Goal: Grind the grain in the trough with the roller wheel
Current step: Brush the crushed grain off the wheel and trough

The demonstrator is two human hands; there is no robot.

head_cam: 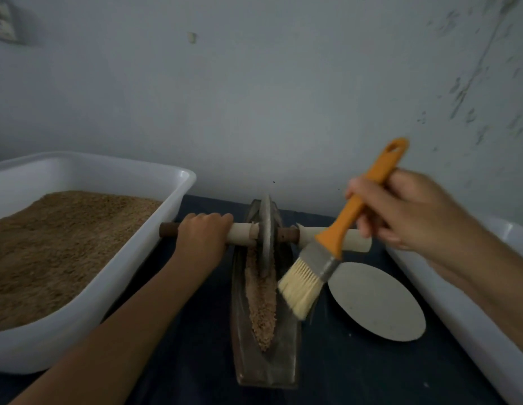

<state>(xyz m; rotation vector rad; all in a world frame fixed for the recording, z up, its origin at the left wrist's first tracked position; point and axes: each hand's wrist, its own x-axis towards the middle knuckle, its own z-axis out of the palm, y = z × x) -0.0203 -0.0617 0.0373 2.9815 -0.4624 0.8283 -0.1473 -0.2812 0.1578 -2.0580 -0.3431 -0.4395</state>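
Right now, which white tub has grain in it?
The white tub on the left, beside the left hand, is filled with brown grain. The right tub shows only its rim.

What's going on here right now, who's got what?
A person is at a grinding trough. The left hand grips the wheel's left axle handle; the wheel stands in the trough at its far end, with ground grain lying in the groove in front. The right hand holds an orange brush, bristles down by the trough's right edge.
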